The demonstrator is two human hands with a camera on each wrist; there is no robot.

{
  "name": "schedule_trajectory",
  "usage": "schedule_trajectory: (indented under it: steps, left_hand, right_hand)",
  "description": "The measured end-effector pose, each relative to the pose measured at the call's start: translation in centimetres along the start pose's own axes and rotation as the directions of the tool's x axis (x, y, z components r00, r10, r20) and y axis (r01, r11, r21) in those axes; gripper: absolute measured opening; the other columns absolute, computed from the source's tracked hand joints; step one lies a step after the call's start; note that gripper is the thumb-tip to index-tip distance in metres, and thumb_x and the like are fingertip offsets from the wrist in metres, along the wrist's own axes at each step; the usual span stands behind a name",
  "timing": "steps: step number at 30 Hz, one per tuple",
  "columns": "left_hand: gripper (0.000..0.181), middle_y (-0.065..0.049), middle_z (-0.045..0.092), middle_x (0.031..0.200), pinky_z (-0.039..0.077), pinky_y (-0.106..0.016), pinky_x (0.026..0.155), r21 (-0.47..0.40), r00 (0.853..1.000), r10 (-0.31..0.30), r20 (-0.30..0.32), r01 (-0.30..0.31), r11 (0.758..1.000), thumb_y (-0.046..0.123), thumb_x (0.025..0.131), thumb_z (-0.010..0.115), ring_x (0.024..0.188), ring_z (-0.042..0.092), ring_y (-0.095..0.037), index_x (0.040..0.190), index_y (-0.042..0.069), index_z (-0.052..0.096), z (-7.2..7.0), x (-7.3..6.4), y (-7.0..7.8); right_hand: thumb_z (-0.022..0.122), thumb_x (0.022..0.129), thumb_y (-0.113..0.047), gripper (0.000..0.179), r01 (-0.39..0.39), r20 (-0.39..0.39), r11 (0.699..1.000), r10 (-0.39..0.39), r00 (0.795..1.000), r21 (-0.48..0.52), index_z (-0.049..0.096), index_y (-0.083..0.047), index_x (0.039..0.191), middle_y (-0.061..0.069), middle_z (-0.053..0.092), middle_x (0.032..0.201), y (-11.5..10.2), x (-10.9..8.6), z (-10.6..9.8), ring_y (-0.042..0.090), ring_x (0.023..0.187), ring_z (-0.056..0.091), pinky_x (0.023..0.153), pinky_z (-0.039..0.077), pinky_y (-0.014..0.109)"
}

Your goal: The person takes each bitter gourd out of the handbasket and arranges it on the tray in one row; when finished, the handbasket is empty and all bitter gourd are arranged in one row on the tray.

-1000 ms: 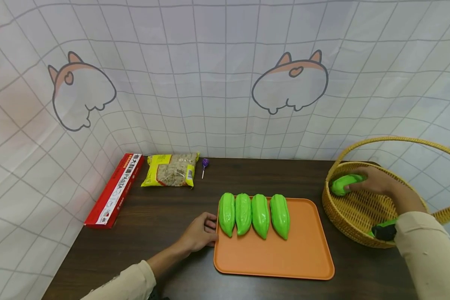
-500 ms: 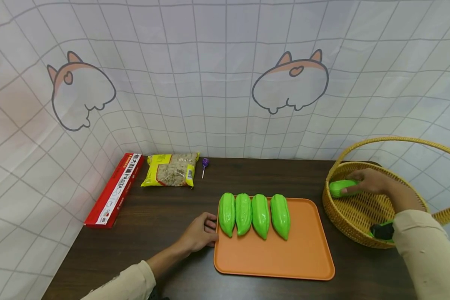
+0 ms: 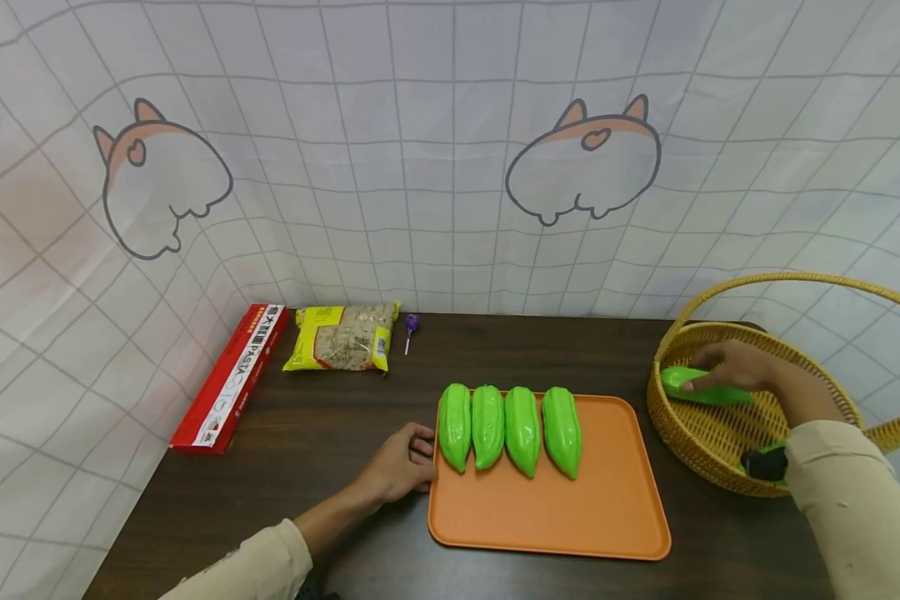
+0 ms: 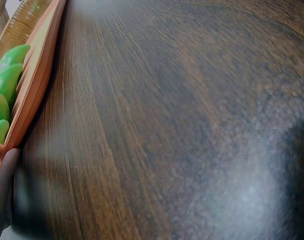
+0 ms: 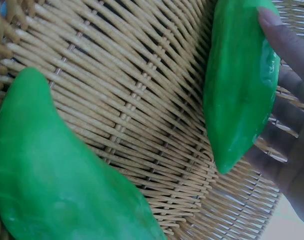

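Note:
My left hand [image 3: 396, 468] grips the left edge of an orange tray [image 3: 540, 521], thumb and fingers at its rim [image 4: 34, 95]. Several glossy green peppers [image 3: 522, 433] lie side by side along the tray's far half, tips toward me. Inside the wicker basket [image 3: 682, 433] at the right, my right hand [image 3: 742, 367] holds another green pepper [image 3: 708, 389]. In the right wrist view, the thumb presses this pepper's [image 5: 239, 95] side and the fingers pass behind it. One more pepper [image 5: 56, 170] lies in the basket; my sleeve partly hides it in the head view.
The basket's tall handle [image 3: 787, 277] arches over my right forearm. At the back left are a red pasta box [image 3: 232, 375], a yellow bag [image 3: 345, 336] and a purple lollipop [image 3: 412, 323]. A white grid-patterned curtain [image 3: 450, 167] stands behind the dark table [image 3: 330, 425].
Within the basket, the held pepper has turned, so its tapered end now points right under my right hand. My left hand and the tray have stayed in place.

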State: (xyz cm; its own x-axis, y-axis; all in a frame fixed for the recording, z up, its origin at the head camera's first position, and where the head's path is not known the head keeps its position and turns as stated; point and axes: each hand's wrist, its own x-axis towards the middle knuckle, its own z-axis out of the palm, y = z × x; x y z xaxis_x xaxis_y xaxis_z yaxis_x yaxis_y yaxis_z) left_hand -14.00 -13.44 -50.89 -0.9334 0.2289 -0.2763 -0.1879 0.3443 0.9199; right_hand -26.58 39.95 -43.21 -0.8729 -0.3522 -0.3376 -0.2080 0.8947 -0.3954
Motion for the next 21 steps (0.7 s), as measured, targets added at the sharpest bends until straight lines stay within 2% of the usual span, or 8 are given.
schedule_trajectory:
  steps: [6, 10, 21]
  left_hand:
    - [0.059, -0.016, 0.056, 0.109, 0.063, -0.032, 0.064, -0.001, 1.000, -0.003, 0.000, 0.003, 1.000, -0.002, 0.074, 0.071, 0.087, 0.062, -0.019, 0.130, -0.003, 0.052, 0.0, 0.0, 0.1]
    - [0.059, -0.016, 0.056, 0.109, 0.063, -0.032, 0.064, -0.008, 1.000, -0.003, 0.002, 0.003, 1.000, -0.003, 0.073, 0.070, 0.087, 0.062, -0.019, 0.130, -0.004, 0.052, 0.0, 0.0, 0.2]
    - [0.059, -0.016, 0.055, 0.109, 0.064, -0.032, 0.064, -0.007, 1.000, -0.007, 0.001, 0.007, 1.000, -0.004, 0.073, 0.070, 0.086, 0.062, -0.019, 0.130, -0.004, 0.052, 0.1, -0.1, 0.2]
  right_hand:
    - [0.073, 0.089, -0.040, 0.071, -0.001, 0.066, 0.999, -0.001, 0.998, 0.034, 0.053, 0.011, 0.133, 0.042, 0.051, 0.132, 0.2, -0.1, 0.0, 0.058, 0.120, 0.050, 0.089, 0.053, 0.060]
    - [0.074, 0.089, -0.039, 0.071, 0.001, 0.081, 0.999, -0.004, 0.997, 0.038, 0.053, 0.011, 0.135, 0.043, 0.049, 0.134, 0.0, -0.4, -0.2, 0.060, 0.122, 0.049, 0.090, 0.053, 0.061]
    - [0.072, 0.091, -0.038, 0.073, 0.005, 0.054, 1.000, -0.007, 0.999, 0.023, 0.049, 0.014, 0.137, 0.044, 0.044, 0.138, -0.2, -1.0, -0.5, 0.061, 0.123, 0.047, 0.090, 0.052, 0.062]
